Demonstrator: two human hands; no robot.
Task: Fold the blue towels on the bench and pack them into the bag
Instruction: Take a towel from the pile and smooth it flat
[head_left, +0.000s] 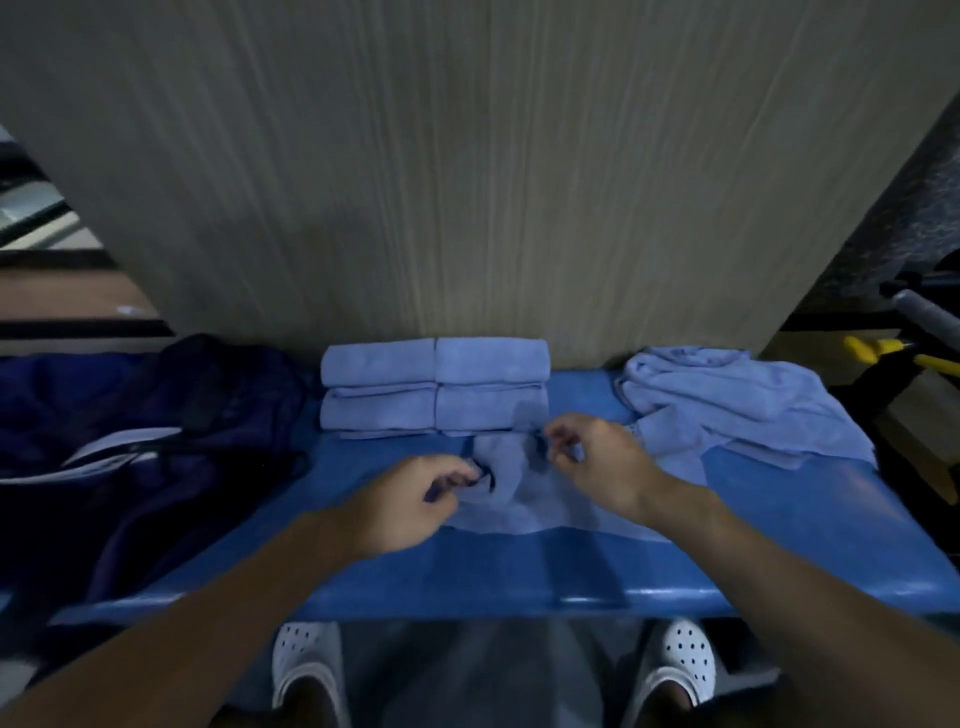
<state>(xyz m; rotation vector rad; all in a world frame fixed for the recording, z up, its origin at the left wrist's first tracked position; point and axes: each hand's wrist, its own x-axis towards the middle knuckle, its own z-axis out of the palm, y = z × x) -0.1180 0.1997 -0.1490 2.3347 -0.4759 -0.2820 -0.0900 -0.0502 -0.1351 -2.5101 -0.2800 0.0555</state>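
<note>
A light blue towel (524, 499) lies rumpled on the blue bench (467, 577) in front of me. My left hand (410, 504) pinches its left edge with curled fingers. My right hand (592, 457) pinches the towel's far right edge. Behind them, against the wall, sit folded blue towels (435, 384) in two side-by-side stacks. A heap of unfolded blue towels (727, 400) lies on the right end of the bench. The dark navy bag (156, 441) rests open on the bench's left end.
A wood-grain wall panel (467, 182) rises directly behind the bench. Yellow-handled tools and a grey cylinder (914, 322) stand at far right. My feet in white perforated shoes (306, 670) show below the bench's front edge.
</note>
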